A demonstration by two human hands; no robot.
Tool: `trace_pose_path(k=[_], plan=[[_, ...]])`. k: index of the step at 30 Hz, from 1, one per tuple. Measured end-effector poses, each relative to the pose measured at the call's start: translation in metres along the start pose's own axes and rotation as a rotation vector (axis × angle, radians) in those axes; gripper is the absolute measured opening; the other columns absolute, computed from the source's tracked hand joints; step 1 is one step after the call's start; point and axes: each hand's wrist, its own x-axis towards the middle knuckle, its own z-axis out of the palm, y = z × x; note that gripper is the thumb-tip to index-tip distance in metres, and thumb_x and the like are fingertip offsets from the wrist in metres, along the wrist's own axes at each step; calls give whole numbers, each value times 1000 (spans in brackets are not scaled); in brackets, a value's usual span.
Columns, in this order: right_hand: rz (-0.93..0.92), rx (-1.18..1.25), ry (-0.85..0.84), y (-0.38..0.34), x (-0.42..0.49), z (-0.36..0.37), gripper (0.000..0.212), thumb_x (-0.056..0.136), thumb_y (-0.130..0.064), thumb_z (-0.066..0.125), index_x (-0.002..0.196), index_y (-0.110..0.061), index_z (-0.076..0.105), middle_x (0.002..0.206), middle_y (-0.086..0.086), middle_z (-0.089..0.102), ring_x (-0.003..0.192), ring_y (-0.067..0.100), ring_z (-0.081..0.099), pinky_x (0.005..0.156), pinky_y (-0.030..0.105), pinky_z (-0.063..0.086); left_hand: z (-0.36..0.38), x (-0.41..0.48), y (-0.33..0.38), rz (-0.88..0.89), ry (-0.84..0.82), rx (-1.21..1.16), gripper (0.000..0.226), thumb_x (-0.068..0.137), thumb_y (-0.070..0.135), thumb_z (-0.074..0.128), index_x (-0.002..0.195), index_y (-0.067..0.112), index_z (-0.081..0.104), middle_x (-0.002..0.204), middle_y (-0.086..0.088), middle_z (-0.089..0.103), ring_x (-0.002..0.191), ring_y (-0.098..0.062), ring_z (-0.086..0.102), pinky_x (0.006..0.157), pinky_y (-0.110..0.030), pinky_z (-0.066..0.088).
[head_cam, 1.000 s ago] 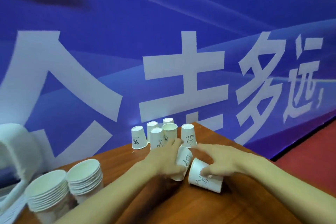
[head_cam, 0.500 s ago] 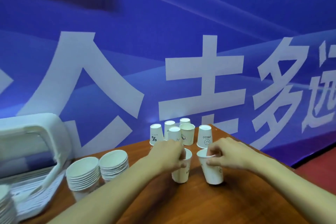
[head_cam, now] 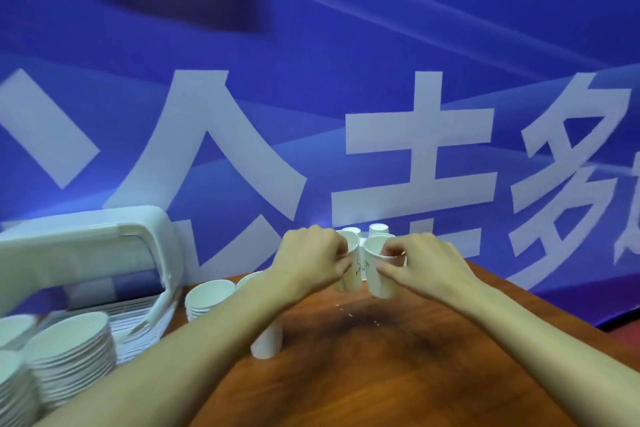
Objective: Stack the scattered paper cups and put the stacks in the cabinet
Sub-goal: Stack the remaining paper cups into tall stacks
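Observation:
Both hands hold white paper cups lifted above the brown table (head_cam: 398,364), side by side and upright with mouths up. My left hand (head_cam: 313,258) grips the left cup (head_cam: 353,270), which has dark scribbles on its side. My right hand (head_cam: 420,262) pinches the rim of the right cup (head_cam: 379,274) and wraps its side. The two cups touch or nearly touch. Behind them several more white cups (head_cam: 377,229) stand upside down at the table's far edge, mostly hidden by my hands. Another cup (head_cam: 266,343) stands under my left forearm.
Stacks of white paper bowls (head_cam: 69,350) fill the lower left, with more bowl stacks (head_cam: 207,293) further back. A white plastic rack (head_cam: 104,253) stands at the left. A blue banner (head_cam: 311,114) with white characters runs behind the table.
Both hands have lifted their cups off the table and brought them together. The camera has turned left, showing more of the rack and bowls.

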Motion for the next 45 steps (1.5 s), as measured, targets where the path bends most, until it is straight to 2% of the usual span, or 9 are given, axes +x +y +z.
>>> trace_pose_path(k=[7, 13, 16, 19, 29, 33, 37, 40, 45], plan=[[-58, 149, 79, -67, 28, -11, 22, 87, -52, 57, 90, -32, 67, 81, -12, 68, 82, 16, 61, 64, 30, 45, -65, -29, -53, -119, 112, 83, 32, 93, 49, 51, 95, 23, 69, 84, 0, 68, 83, -26, 62, 59, -29, 33], [-174, 260, 61, -126, 43, -8, 22, 89, -50, 58, 97, -33, 69, 86, -14, 70, 89, 15, 63, 72, 33, 49, -100, -65, -106, -212, 28, 177, 29, 95, 49, 53, 105, 28, 70, 95, 2, 70, 87, -25, 63, 61, -29, 37], [-211, 273, 49, -144, 49, -2, 23, 88, -52, 57, 96, -34, 68, 87, -15, 71, 88, 14, 64, 71, 32, 51, -102, -81, -124, -253, -37, 215, 29, 93, 46, 55, 100, 23, 72, 91, 0, 71, 82, -25, 63, 64, -29, 46], [-226, 278, 47, -154, 54, 3, 24, 88, -52, 58, 99, -35, 69, 92, -15, 72, 89, 13, 64, 71, 33, 52, -96, -95, -129, -294, -40, 269, 27, 92, 39, 53, 94, 20, 71, 83, -1, 66, 76, -25, 59, 57, -26, 34], [-236, 277, 9, -159, 62, 13, 22, 88, -52, 59, 97, -35, 69, 88, -19, 70, 85, 12, 64, 72, 39, 57, -59, -102, -131, -289, -78, 149, 33, 89, 46, 49, 92, 21, 71, 82, -3, 68, 77, -26, 62, 56, -28, 34], [-230, 279, 17, -157, 62, 15, 23, 87, -53, 59, 98, -36, 69, 88, -19, 70, 84, 12, 65, 70, 40, 58, -55, -96, -132, -274, -123, 125, 36, 91, 48, 48, 91, 21, 71, 82, -2, 69, 75, -25, 62, 61, -30, 51], [-230, 288, 1, -155, 60, 20, 27, 86, -55, 59, 99, -34, 70, 91, -18, 71, 85, 12, 66, 71, 40, 59, -44, -98, -134, -269, -295, 63, 41, 95, 49, 48, 91, 17, 73, 87, -3, 70, 77, -25, 63, 64, -32, 51], [-209, 281, -8, -156, 59, 23, 28, 88, -55, 56, 97, -33, 70, 89, -17, 71, 85, 11, 65, 72, 39, 58, -27, -102, -136, -308, -476, -82, 38, 98, 43, 52, 106, 13, 75, 102, -7, 72, 85, -25, 66, 77, -37, 57], [-294, 212, -159, -158, 47, 53, 27, 94, -50, 51, 90, -30, 68, 79, -8, 67, 78, 15, 61, 68, 35, 51, -22, -96, -142, -308, -533, -124, 34, 97, 37, 59, 109, 10, 75, 104, -10, 72, 90, -27, 65, 81, -37, 54]])
